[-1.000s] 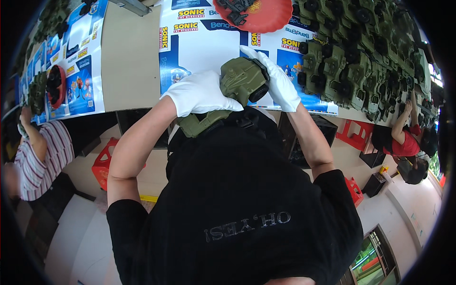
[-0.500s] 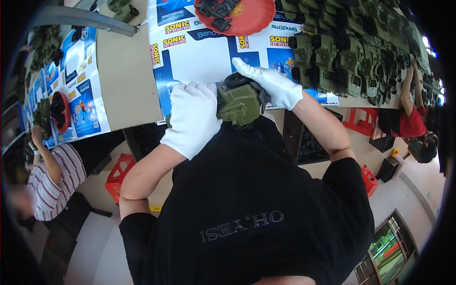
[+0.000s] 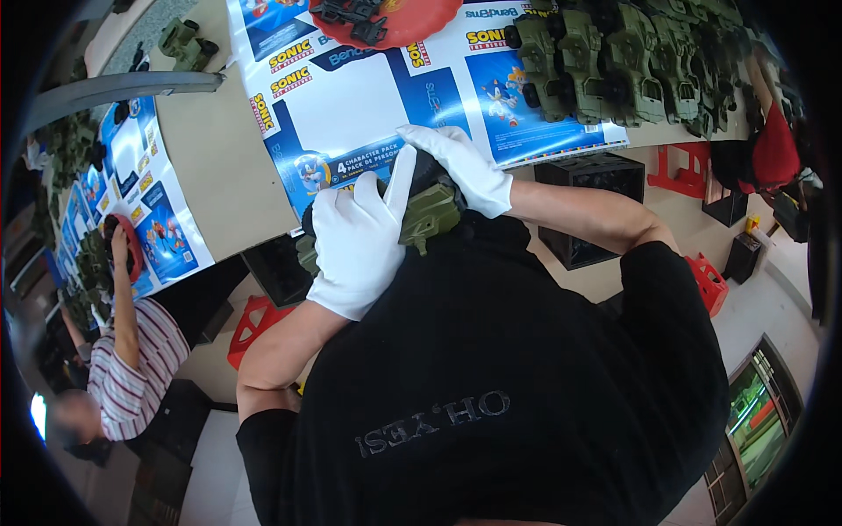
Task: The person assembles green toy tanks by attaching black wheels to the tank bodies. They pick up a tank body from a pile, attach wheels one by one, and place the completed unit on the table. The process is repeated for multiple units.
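An olive-green toy truck [image 3: 430, 216] with black wheels is held between both hands at the table's near edge, close to my black shirt. My white-gloved left hand [image 3: 358, 241] wraps over its left part, the index finger stretched towards my other hand. On the truck's far right side, my gloved right hand [image 3: 463, 171] is closed against it by a black wheel [image 3: 424, 167]. Both gloves hide much of the truck, and the right fingertips are partly out of sight.
Printed blue-and-white sheets [image 3: 346, 110] cover the table. Rows of green toy trucks [image 3: 605, 66] stand at the right. At the far edge is a red bowl [image 3: 412, 22] of black parts. A grey metal bar [image 3: 132, 86] crosses the left; a co-worker in a striped shirt [image 3: 145, 368] works beyond it.
My right hand has come in nearer the left, and its raised fingers have lowered over the truck's wheel. My left index finger now stretches out. The whole view has shifted and turned slightly.
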`<state>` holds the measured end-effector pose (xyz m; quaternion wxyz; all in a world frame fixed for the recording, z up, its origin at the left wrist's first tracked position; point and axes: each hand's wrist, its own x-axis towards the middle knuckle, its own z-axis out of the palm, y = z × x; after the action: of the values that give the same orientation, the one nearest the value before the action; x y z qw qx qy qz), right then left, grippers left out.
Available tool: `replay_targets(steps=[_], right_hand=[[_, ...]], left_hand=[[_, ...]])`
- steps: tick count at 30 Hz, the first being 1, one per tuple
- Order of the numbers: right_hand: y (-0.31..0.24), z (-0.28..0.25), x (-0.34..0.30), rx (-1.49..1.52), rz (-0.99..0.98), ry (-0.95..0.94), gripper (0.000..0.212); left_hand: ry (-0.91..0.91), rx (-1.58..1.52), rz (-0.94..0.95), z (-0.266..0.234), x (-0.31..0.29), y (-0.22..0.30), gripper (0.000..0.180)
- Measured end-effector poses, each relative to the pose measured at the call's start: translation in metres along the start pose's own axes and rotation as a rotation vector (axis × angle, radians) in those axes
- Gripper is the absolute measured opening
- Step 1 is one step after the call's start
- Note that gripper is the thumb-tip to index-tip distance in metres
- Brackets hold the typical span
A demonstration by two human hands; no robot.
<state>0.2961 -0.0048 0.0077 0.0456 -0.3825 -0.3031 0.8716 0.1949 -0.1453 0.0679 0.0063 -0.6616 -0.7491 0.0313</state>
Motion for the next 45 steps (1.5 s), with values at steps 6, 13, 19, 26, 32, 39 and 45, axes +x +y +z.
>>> replay_targets(steps=[6, 13, 19, 26, 32, 39, 45], right_hand=[[0.013, -0.003, -0.002, -0.031, -0.008, -0.017, 0.035], [-0.041, -0.005, 0.046, -0.326, 0.236, -0.09, 0.073], [-0.084, 0.006, 0.019, -0.636, 0.071, -0.165, 0.091], [-0.098, 0.002, 0.007, -0.74, -0.356, -0.108, 0.066], [-0.077, 0.035, -0.034, -1.295, -1.025, 0.134, 0.057], [-0.062, 0.036, -0.005, -0.982, -1.188, 0.432, 0.028], [-0.082, 0.009, 0.027, -1.257, -0.962, 0.482, 0.065]], left_hand=[[0.092, -0.103, 0.073, 0.001, -0.003, -0.007, 0.079], [-0.444, -0.676, -0.319, -0.005, 0.049, -0.037, 0.093], [-0.64, -1.546, -0.382, 0.021, 0.054, -0.077, 0.075], [-0.704, -2.014, -0.197, 0.067, 0.044, -0.09, 0.076], [-0.459, -2.09, -0.491, 0.041, 0.051, -0.07, 0.079], [-0.449, -2.102, -0.52, 0.023, 0.058, -0.047, 0.064], [-0.221, -2.179, -0.849, 0.043, 0.095, -0.037, 0.05]])
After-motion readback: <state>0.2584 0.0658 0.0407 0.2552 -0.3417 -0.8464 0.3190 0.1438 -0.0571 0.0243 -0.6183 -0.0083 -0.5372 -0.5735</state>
